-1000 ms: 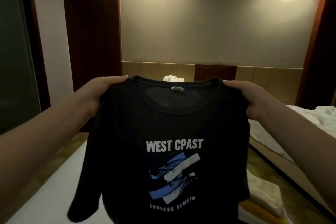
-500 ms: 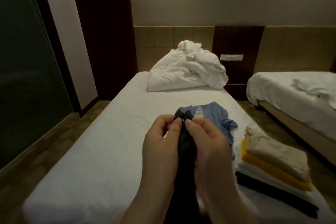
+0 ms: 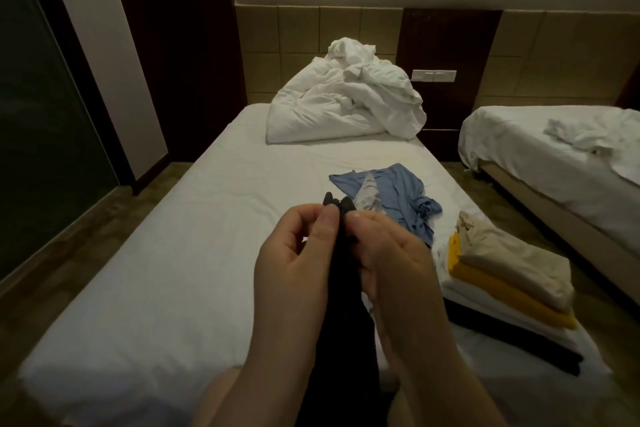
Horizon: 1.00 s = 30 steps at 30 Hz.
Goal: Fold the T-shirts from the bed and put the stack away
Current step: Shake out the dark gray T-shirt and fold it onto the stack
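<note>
The black T-shirt point(image 3: 341, 340) hangs folded lengthwise between my two hands above the white bed point(image 3: 166, 274). My left hand point(image 3: 294, 260) and my right hand point(image 3: 391, 256) are pressed close together, each pinching the shirt's top edge. A blue T-shirt point(image 3: 405, 198) with a grey piece on it lies crumpled on the bed beyond my hands. To the right sits a stack of folded shirts point(image 3: 505, 284): beige on top, yellow, white and black beneath.
A crumpled white duvet point(image 3: 343, 107) is heaped at the head of the bed. A second bed point(image 3: 561, 163) stands to the right across a narrow floor gap. Dark glass and a wall panel run along the left.
A second ago I held the black shirt spread wide by its shoulders. My hands have since come together, folding it lengthwise, and my view has dropped toward the bed.
</note>
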Each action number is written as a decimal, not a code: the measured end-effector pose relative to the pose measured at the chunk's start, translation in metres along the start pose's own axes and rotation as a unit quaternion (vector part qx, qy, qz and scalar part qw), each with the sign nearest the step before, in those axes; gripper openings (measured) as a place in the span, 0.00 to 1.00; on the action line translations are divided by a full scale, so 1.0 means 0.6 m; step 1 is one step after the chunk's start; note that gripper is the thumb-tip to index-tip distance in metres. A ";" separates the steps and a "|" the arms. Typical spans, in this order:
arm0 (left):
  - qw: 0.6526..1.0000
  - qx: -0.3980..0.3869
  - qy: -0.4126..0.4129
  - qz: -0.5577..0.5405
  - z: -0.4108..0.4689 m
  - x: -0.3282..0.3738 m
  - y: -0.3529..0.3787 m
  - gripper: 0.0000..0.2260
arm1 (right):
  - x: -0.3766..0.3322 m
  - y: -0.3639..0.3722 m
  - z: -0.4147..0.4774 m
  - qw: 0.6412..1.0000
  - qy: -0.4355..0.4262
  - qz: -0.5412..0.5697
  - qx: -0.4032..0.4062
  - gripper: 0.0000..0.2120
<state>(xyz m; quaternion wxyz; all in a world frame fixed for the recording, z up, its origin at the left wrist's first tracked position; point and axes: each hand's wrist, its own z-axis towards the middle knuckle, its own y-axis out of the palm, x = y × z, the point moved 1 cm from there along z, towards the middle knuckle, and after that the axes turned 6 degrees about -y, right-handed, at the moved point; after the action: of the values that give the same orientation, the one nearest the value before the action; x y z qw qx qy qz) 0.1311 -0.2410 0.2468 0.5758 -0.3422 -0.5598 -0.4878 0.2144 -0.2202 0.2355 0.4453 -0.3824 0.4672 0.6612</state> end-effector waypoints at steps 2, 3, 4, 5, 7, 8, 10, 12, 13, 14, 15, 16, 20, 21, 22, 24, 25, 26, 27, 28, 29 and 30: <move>1.000 -0.003 -0.002 0.008 0.004 -0.001 -0.004 0.14 | -0.001 0.001 -0.002 0.997 0.024 0.065 -0.018 0.13; 1.000 -0.002 -0.004 0.014 0.006 -0.001 -0.007 0.12 | -0.002 0.000 -0.003 0.995 0.035 0.091 -0.027 0.13; 1.000 -0.003 -0.005 0.019 0.009 -0.004 -0.010 0.08 | -0.002 -0.001 -0.004 0.993 0.047 0.107 -0.032 0.14; 1.000 -0.002 -0.008 0.024 0.011 -0.004 -0.013 0.04 | -0.003 -0.002 -0.005 0.992 0.054 0.111 -0.033 0.16; 0.999 -0.003 -0.005 0.035 0.014 -0.009 -0.017 0.07 | -0.003 -0.002 -0.003 0.995 0.040 0.081 -0.033 0.15; 0.999 -0.006 -0.006 0.034 0.014 -0.011 -0.016 0.08 | -0.002 -0.002 -0.002 0.998 0.020 0.048 -0.026 0.13; 0.999 -0.014 -0.013 0.035 0.008 -0.009 -0.010 0.09 | 0.000 -0.003 -0.001 0.998 -0.043 -0.037 -0.003 0.09; 0.999 -0.029 -0.023 0.028 0.002 -0.007 -0.004 0.09 | 0.004 -0.009 0.000 0.989 -0.103 -0.102 0.040 0.04; 0.999 -0.037 -0.025 0.027 -0.001 -0.007 -0.002 0.09 | 0.008 -0.015 0.001 0.981 -0.131 -0.133 0.053 0.06; 0.998 -0.044 -0.023 0.027 -0.002 -0.008 -0.001 0.09 | 0.010 -0.019 0.002 0.972 -0.154 -0.169 0.057 0.07; 0.998 -0.051 -0.021 0.027 -0.004 -0.006 -0.001 0.10 | 0.012 -0.027 0.004 0.960 -0.176 -0.209 0.052 0.08; 0.998 -0.055 -0.016 0.028 -0.005 -0.005 0.000 0.10 | 0.012 -0.034 0.006 0.948 -0.193 -0.250 0.040 0.09; 0.996 -0.072 0.004 0.049 -0.006 -0.005 0.000 0.12 | 0.008 -0.054 0.014 0.938 -0.187 -0.286 -0.066 0.11; 0.995 -0.078 0.011 0.053 -0.005 -0.005 0.000 0.13 | 0.008 -0.057 0.017 0.946 -0.155 -0.267 -0.098 0.11; 0.995 -0.084 0.020 0.058 -0.004 -0.005 -0.002 0.16 | 0.008 -0.059 0.020 0.953 -0.123 -0.249 -0.123 0.12; 0.992 -0.095 0.035 0.070 0.001 -0.001 -0.006 0.21 | 0.006 -0.063 0.027 0.958 -0.097 -0.229 -0.144 0.13; 0.991 -0.101 0.038 0.076 0.004 0.002 -0.010 0.21 | 0.005 -0.064 0.032 0.961 -0.095 -0.219 -0.142 0.13; 0.990 -0.110 0.040 0.081 0.009 0.006 -0.012 0.21 | 0.000 -0.064 0.038 0.964 -0.093 -0.206 -0.137 0.13; 0.988 -0.119 0.042 0.086 0.015 0.010 -0.014 0.18 | -0.005 -0.063 0.044 0.965 -0.098 -0.204 -0.131 0.12; 0.987 -0.125 0.045 0.092 0.022 0.014 -0.015 0.16 | -0.012 -0.061 0.050 0.964 -0.108 -0.210 -0.124 0.10; 0.985 -0.129 0.049 0.100 0.030 0.018 -0.017 0.13 | -0.019 -0.059 0.058 0.958 -0.129 -0.228 -0.118 0.09; 0.983 -0.131 0.060 0.110 0.038 0.021 -0.017 0.12 | -0.028 -0.055 0.065 0.951 -0.149 -0.248 -0.112 0.09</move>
<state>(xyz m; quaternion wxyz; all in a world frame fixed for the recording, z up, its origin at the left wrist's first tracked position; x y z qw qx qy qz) 0.1130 -0.2249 0.2608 0.6088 -0.4443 -0.4142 -0.5103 0.2474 -0.1816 0.2526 0.6139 -0.4307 0.2086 0.6278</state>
